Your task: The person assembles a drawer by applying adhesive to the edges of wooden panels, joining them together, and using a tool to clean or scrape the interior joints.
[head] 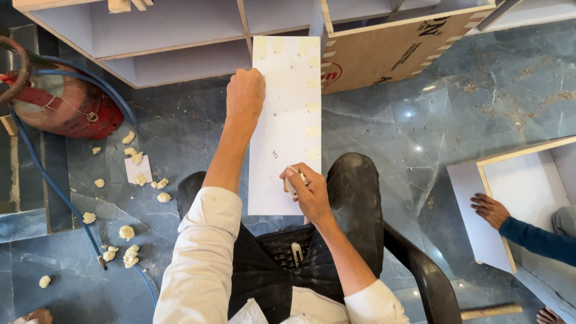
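White laminated panel [287, 120] front and centre, lying lengthwise across the seated person's knees and reaching out towards the open cabinet carcass [180, 42] ahead. It looks stiff and flat, probably light enough for one hand, with a smooth face that would likely slip; the long edges look the surest place to grip. The left hand [245, 93] is doing that, closed into a fist on the left edge near the far end. The right hand [306, 191] sits at the near right edge, fingers curled around a small pale object [294, 180], too covered to name; it may be a rag or block pressed to the surface. Small yellowish patches run down the right side, hard to make out.

Outward now: crumpled pale scraps [129, 252] litter the dark marble floor [420, 132], a blue hose [54, 186] snakes past a red cylinder [66, 105], partly cut off. On the right, another person's hand [489, 210] rests flat on a second white board [480, 216]; the rest of that person is out of frame.
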